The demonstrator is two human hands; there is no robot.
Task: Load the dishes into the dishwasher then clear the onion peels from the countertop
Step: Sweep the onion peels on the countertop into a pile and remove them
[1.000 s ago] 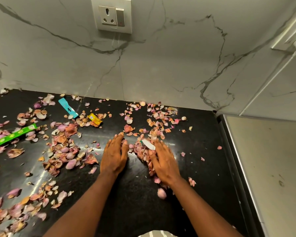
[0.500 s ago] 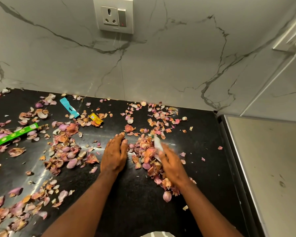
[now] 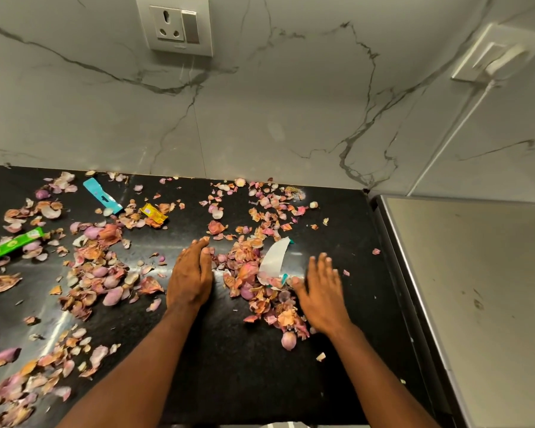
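Observation:
Pink and brown onion peels are scattered over the black countertop (image 3: 244,366). A gathered heap of peels (image 3: 254,279) lies between my hands, with a white curved wrapper (image 3: 274,256) on top of it. My left hand (image 3: 190,274) rests flat on the counter at the heap's left side, fingers straight and together. My right hand (image 3: 320,291) lies flat on the heap's right side, fingers spread, thumb touching the peels. Neither hand holds anything. More peels lie in a large patch (image 3: 99,273) to the left and along the back wall (image 3: 269,199).
A blue wrapper (image 3: 101,196), a yellow wrapper (image 3: 153,213) and a green wrapper (image 3: 11,245) lie among the peels at left. A steel-edged appliance top (image 3: 476,304) borders the counter on the right. A marble wall with a socket (image 3: 175,24) stands behind.
My right hand has slid rightward and opened away from the heap, uncovering the white wrapper. The peels now lie bunched between both hands. My left hand has stayed in place.

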